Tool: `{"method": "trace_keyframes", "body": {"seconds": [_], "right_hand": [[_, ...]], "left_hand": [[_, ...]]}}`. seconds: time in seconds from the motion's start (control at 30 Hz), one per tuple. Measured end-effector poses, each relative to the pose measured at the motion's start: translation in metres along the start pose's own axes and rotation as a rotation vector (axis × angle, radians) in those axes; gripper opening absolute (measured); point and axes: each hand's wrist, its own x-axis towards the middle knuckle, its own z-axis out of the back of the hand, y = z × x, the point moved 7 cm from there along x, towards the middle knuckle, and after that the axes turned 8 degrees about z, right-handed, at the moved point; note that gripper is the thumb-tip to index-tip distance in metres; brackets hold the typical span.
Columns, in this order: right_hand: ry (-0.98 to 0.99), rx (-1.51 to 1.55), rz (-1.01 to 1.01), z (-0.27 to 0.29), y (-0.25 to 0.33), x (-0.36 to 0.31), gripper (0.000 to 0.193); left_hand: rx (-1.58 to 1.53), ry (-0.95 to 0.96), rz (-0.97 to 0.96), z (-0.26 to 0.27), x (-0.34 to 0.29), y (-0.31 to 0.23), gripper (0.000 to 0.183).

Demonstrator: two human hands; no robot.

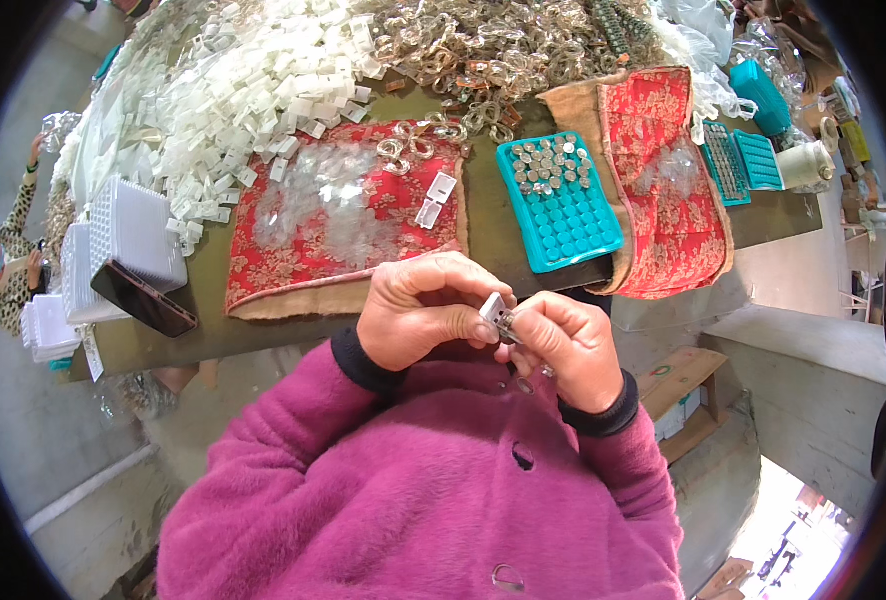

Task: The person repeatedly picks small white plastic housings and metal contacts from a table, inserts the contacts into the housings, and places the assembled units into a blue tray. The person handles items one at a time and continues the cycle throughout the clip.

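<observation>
While I watch from the headcam, both hands meet just above the table edge (263, 335); left hand (418, 310) and right hand (563, 345) pinch a small white clip (495, 310) between fingertips, close to the chest; teal tray (563, 215) of clear pieces sits just beyond, red cloth (293, 250) to its left.

A small white rectangular plastic clip (494, 306) (with a short metal piece at its lower end) sits tilted, pinched between the fingertips of both hands just above the lap, near the tabletop edge.
</observation>
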Motion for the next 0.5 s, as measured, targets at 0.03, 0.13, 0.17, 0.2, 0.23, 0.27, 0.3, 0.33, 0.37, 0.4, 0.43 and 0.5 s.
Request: {"method": "trace_keyframes", "body": {"seconds": [0.03, 0.13, 0.17, 0.2, 0.23, 0.27, 0.3, 0.33, 0.37, 0.4, 0.43, 0.5], "right_hand": [[0.009, 0.074, -0.031, -0.001, -0.004, 0.003, 0.024], [0.034, 0.065, -0.043, -0.003, -0.008, 0.009, 0.026], [0.040, 0.032, -0.022, -0.004, -0.006, 0.010, 0.025], [0.037, -0.001, -0.012, -0.005, -0.004, 0.011, 0.025], [0.032, -0.033, -0.014, -0.006, -0.002, 0.010, 0.021], [0.037, -0.087, 0.010, -0.007, 0.002, 0.011, 0.020], [0.036, -0.144, 0.029, -0.009, 0.006, 0.011, 0.019], [0.024, -0.219, 0.027, -0.009, 0.009, 0.012, 0.018], [0.018, -0.247, 0.051, -0.009, 0.014, 0.012, 0.017], [0.041, -0.286, 0.073, -0.012, 0.018, 0.013, 0.017], [0.062, -0.334, 0.093, -0.014, 0.021, 0.014, 0.017], [0.101, -0.394, 0.124, -0.020, 0.025, 0.018, 0.017]], "left_hand": [[0.224, -0.004, -0.127, 0.001, -0.002, -0.013, 0.033], [0.599, -0.059, -0.222, 0.004, -0.007, -0.029, 0.032], [0.636, -0.078, -0.222, 0.005, -0.008, -0.031, 0.033], [0.669, -0.090, -0.210, 0.006, -0.009, -0.032, 0.035], [0.677, -0.095, -0.223, 0.006, -0.010, -0.033, 0.035], [0.681, -0.092, -0.223, 0.005, -0.011, -0.033, 0.036], [0.683, -0.088, -0.222, 0.004, -0.012, -0.033, 0.036], [0.680, -0.089, -0.236, 0.003, -0.014, -0.033, 0.036], [0.676, -0.091, -0.252, 0.001, -0.014, -0.032, 0.036], [0.672, -0.093, -0.268, 0.000, -0.015, -0.032, 0.036], [0.690, -0.103, -0.275, 0.000, -0.016, -0.031, 0.033], [0.694, -0.132, -0.298, 0.001, -0.017, -0.030, 0.032]]}}
